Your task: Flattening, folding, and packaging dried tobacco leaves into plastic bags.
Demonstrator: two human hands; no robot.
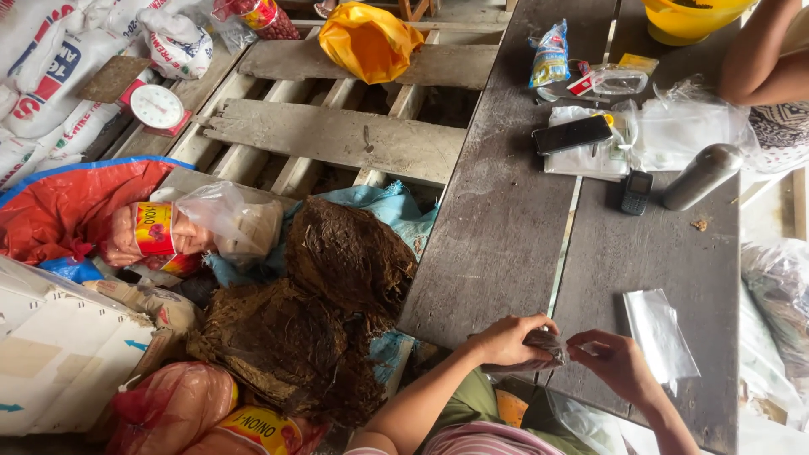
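At the near edge of a dark wooden table (506, 211), my left hand (506, 339) grips a small clear plastic packet (543, 344) filled with dark brown material. My right hand (615, 358) pinches the packet's right end, fingers closed on the plastic. An empty clear plastic bag (661, 333) lies flat on the table just right of my right hand. Large dark brown dried leaves (329, 303) are piled on a blue cloth on the floor to the left of my left arm.
On the far table lie a black phone (573, 133), a small keypad phone (637, 191), a steel flask (701, 175), plastic bags and a snack packet (550, 55). Another person's arm (758, 50) reaches in top right beside a yellow bowl (691, 17). Sacks, a scale (156, 107), a pallet on the left.
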